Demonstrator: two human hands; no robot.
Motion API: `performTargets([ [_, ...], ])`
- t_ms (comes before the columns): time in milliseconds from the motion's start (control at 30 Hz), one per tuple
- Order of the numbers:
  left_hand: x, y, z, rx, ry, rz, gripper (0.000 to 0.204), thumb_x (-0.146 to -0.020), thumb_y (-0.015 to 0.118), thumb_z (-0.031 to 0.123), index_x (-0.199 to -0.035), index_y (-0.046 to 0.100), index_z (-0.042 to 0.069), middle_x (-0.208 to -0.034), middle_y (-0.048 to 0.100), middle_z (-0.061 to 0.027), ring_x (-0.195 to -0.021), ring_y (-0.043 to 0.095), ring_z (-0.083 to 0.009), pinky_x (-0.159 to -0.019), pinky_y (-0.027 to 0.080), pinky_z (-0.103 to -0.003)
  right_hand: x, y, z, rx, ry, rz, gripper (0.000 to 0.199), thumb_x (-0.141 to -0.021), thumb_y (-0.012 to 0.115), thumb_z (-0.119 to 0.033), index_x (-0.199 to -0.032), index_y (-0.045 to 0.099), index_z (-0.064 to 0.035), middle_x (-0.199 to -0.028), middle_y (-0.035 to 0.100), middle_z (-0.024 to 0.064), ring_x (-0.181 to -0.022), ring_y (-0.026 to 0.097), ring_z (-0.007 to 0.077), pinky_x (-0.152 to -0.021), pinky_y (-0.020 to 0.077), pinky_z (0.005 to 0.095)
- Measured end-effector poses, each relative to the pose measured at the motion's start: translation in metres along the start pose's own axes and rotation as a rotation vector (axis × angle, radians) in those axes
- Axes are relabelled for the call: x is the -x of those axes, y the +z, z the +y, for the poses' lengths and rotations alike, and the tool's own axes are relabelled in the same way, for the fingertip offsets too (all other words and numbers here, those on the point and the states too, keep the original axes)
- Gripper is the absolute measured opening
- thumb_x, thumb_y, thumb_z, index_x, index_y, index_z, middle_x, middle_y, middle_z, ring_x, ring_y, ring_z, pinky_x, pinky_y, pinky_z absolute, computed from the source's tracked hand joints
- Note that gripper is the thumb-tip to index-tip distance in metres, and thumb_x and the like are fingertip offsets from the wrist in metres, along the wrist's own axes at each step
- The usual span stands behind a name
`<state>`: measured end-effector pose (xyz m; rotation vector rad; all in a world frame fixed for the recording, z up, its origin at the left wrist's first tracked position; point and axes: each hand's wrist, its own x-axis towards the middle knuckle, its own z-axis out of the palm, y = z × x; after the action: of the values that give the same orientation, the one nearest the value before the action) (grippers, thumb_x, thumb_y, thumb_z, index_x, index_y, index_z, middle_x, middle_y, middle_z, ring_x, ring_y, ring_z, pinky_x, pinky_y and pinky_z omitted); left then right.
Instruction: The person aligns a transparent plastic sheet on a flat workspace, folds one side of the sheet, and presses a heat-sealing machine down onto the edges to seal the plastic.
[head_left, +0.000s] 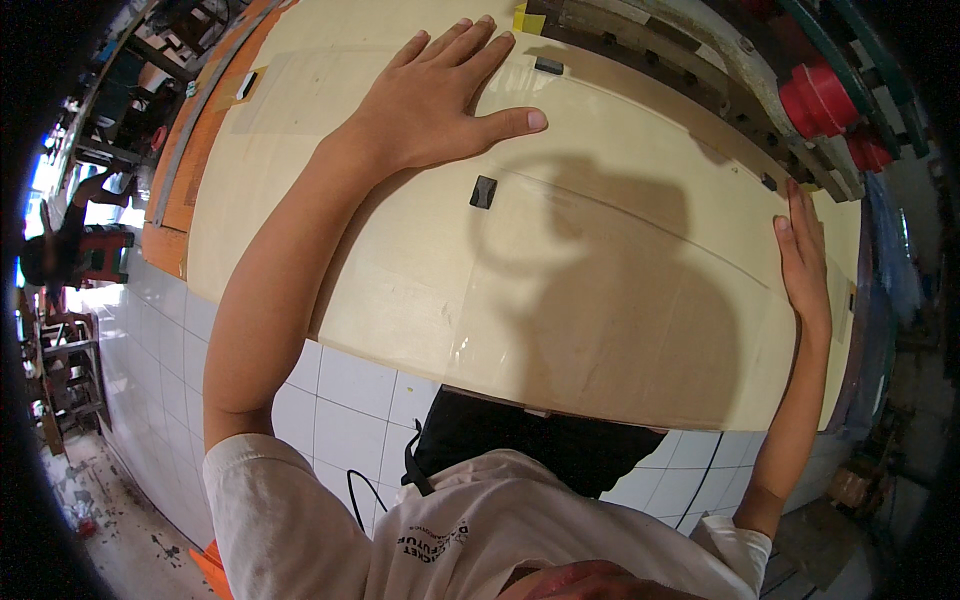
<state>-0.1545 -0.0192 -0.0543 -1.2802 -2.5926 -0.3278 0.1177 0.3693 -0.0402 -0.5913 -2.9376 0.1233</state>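
Panel under flat left hand; right hand edge-on, palm hidden.

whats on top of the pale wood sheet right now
Both hands lie flat on the pale wood sheet: the left hand spread near its far edge, the right hand at its right end. A small dark block sits between them. Anything under the palms is hidden.

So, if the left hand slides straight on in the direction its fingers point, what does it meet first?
Probably the small yellow tab at the far edge of the pale wooden sheet. The left hand lies flat, its fingers pointing that way. The dark slotted rail lies just beyond, though depth is unclear.
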Motion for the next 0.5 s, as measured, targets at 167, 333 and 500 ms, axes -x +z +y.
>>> performTargets([
  [167, -0.0005, -0.0029, 0.0010, 0.010, 0.000, -0.013, 0.099, -0.088, 0.048, 0.077, -0.153, 0.036, 0.004, -0.160, 0.030, -0.0209, -0.151, 0.024, -0.0312, -0.125, 0.016, -0.046, -0.0002, -0.0009, -0.0019, -0.004, 0.002, 0.013, 0.066, -0.104, 0.037, -0.053, -0.157, 0.032, -0.0143, -0.162, 0.029, 0.0170, -0.153, 0.020, 0.0323, -0.123, 0.0093, 0.0507],
  [333, -0.0001, -0.0061, 0.0022, 0.022, -0.002, -0.032, 0.098, -0.088, 0.050, 0.075, -0.153, 0.036, 0.003, -0.160, 0.031, -0.0207, -0.151, 0.024, -0.0310, -0.125, 0.016, -0.046, -0.0005, 0.0010, -0.0004, -0.035, -0.007, 0.009, 0.064, -0.105, 0.040, -0.050, -0.156, 0.035, -0.0113, -0.162, 0.030, 0.0179, -0.152, 0.021, 0.0335, -0.123, 0.0094, 0.0500],
  [500, 0.0001, -0.0042, 0.0026, 0.006, -0.009, -0.027, 0.098, -0.088, 0.050, 0.075, -0.153, 0.036, 0.004, -0.160, 0.031, -0.0209, -0.151, 0.025, -0.0315, -0.124, 0.017, -0.046, 0.0006, -0.0011, -0.0016, -0.034, 0.013, 0.011, 0.064, -0.104, 0.041, -0.049, -0.155, 0.035, -0.0110, -0.161, 0.030, 0.0187, -0.152, 0.021, 0.0341, -0.123, 0.0096, 0.0488],
])
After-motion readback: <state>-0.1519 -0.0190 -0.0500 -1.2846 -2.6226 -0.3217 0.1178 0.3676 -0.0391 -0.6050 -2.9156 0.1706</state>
